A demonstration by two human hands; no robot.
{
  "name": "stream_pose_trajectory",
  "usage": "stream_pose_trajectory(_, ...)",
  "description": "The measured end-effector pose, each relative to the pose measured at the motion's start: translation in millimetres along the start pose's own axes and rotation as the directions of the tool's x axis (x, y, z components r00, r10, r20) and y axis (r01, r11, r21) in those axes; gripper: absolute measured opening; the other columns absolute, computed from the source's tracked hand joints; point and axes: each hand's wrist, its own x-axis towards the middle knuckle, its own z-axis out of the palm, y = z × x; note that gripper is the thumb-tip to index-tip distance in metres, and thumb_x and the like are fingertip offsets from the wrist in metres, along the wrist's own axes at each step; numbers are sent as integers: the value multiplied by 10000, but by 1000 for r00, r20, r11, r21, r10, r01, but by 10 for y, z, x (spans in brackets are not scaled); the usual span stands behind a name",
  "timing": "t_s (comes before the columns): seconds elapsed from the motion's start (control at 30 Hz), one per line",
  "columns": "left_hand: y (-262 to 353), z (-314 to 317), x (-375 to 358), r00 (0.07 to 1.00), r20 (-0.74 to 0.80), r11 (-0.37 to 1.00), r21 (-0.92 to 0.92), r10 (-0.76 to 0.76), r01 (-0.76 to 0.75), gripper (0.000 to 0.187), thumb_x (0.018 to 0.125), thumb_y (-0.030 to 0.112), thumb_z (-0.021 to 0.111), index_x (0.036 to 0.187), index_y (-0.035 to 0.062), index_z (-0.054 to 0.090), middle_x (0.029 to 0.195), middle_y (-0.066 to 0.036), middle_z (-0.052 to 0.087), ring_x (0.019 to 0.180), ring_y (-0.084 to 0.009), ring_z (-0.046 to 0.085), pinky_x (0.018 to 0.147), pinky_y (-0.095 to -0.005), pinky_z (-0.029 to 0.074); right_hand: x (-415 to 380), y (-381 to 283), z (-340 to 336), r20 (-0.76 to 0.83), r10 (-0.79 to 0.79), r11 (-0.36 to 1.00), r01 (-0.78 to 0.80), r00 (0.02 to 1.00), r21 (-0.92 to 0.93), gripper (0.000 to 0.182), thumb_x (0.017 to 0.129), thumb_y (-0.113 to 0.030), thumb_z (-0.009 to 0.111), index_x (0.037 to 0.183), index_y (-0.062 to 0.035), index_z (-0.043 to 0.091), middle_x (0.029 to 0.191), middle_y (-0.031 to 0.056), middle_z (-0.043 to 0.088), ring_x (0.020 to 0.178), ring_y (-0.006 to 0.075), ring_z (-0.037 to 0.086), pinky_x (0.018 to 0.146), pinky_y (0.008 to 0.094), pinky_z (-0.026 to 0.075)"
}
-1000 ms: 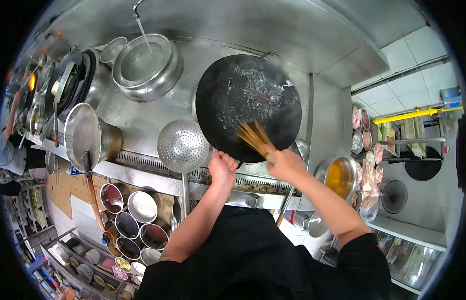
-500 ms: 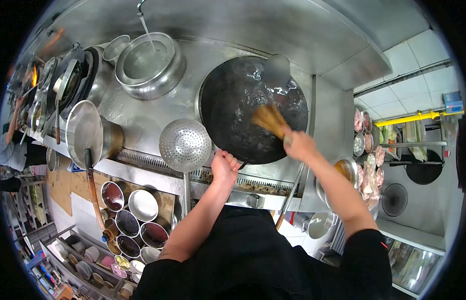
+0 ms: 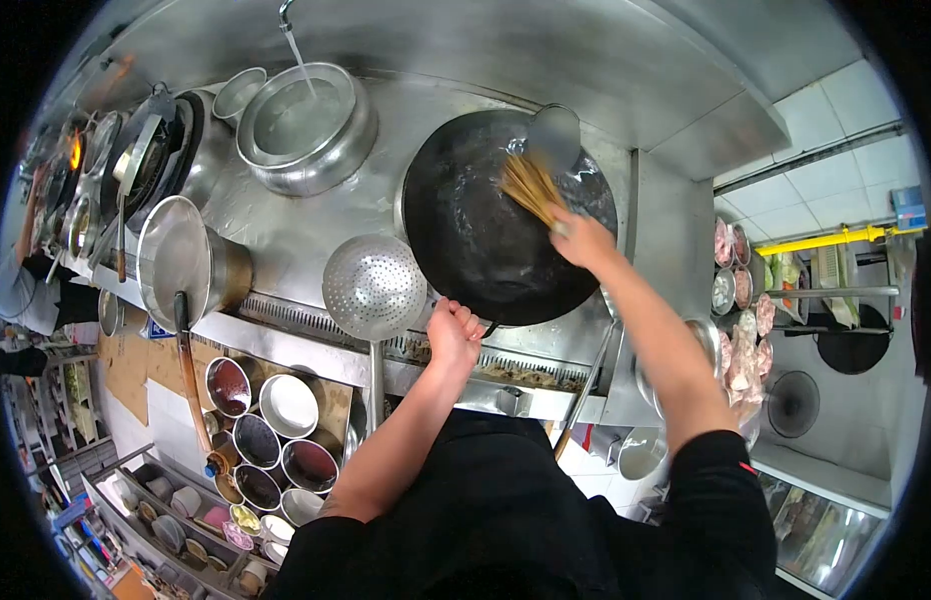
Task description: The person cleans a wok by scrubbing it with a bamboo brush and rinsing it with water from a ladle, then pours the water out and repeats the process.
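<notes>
Right hand (image 3: 583,238) clamped on bamboo brush (image 3: 529,187), bristles at wok's (image 3: 486,250) 1 o'clock; left hand (image 3: 454,335) apparently fisted on wok handle, 6 o'clock.

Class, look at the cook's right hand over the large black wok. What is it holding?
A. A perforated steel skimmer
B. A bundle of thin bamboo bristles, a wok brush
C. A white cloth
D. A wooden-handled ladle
B: the right hand grips a tan bamboo-bristle brush whose splayed ends press into the large black wok, while the perforated steel skimmer rests untouched beside it.
</notes>
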Motion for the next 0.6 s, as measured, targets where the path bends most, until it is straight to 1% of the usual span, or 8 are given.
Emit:
stream_pose_trajectory(0.07, -30, 13, 10, 1000, -8, 1000, -1, 11, -11, 327, 1104, 271, 357, 799, 167, 415, 543, 34, 209, 442, -123, 178, 440, -313, 208, 202, -394, 458, -59, -36, 965, 50, 998, 259, 602, 862, -340, 674, 1455, -293, 584, 1055, 248, 741, 1015, 433, 715, 907, 505, 575)
stream_pose_trajectory(0.13, -42, 14, 21, 1000, -15, 1000, 1, 17, -17, 329, 1107, 273, 353, 800, 172, 417, 544, 38, 209, 444, -123, 176, 442, -309, 209, -180, -709, 539, 106, -130, 909, 76, 986, 411, 640, 857, -347, 686, 1483, -325, 555, 1082, 258, 736, 1028, 445, 709, 931, 508, 562)
stream_pose_trajectory(0.2, 4, -1, 42, 1000, -15, 1000, -3, 11, -11, 335, 1112, 280, 353, 800, 177, 421, 547, 42, 214, 445, -122, 181, 444, -309, 209, -734, -632, 430, 263, -218, 928, 117, 940, 353, 647, 850, -336, 698, 1482, -345, 560, 1040, 250, 744, 1010, 427, 720, 925, 496, 570)
stream_pose_trajectory(0.27, 44, 25, 10, 1000, -25, 1000, -6, 8, -8, 339, 1114, 291, 358, 802, 178, 427, 551, 45, 220, 448, -120, 183, 445, -311, 209, -1194, -355, 8, 417, -113, 993, 83, 902, 88, 637, 847, -330, 703, 1470, -355, 573, 992, 226, 750, 982, 401, 732, 902, 485, 582)
stream_pose_trajectory(0.33, 63, 46, -19, 1000, -27, 1000, 10, 4, -4, 334, 1112, 291, 364, 806, 174, 431, 554, 45, 221, 450, -119, 181, 445, -310, 205, -1057, 349, 12, 331, -144, 970, 199, 933, -138, 601, 864, -336, 693, 1453, -382, 581, 960, 203, 750, 968, 379, 738, 892, 475, 588)
stream_pose_trajectory(0.4, 80, -3, 29, 1000, -12, 1000, 6, -5, 5, 332, 1111, 292, 364, 809, 171, 430, 554, 44, 220, 450, -120, 180, 447, -310, 206, -487, 655, -1, 107, 1, 967, 26, 994, -252, 558, 886, -322, 673, 1433, -401, 587, 1000, 197, 755, 974, 381, 736, 878, 488, 585)
stream_pose_trajectory(0.53, 13, -5, 12, 1000, 10, 1000, -3, -5, 5, 329, 1111, 295, 362, 813, 169, 425, 554, 40, 214, 450, -124, 180, 450, -314, 211, 423, 79, 519, -190, -242, 943, 277, 951, 185, 636, 909, -316, 691, 1523, -286, 528, 874, 188, 756, 740, 305, 740, 680, 477, 586)
stream_pose_trajectory(0.6, -37, -33, 53, 1000, 9, 1000, 7, 1, -2, 326, 1111, 298, 360, 817, 169, 418, 556, 39, 211, 451, -124, 181, 454, -316, 215, 62, -659, 330, 222, -146, 769, -30, 964, 638, 704, 902, -297, 722, 1564, -246, 486, 744, 109, 707, 559, 186, 652, 545, 374, 544)
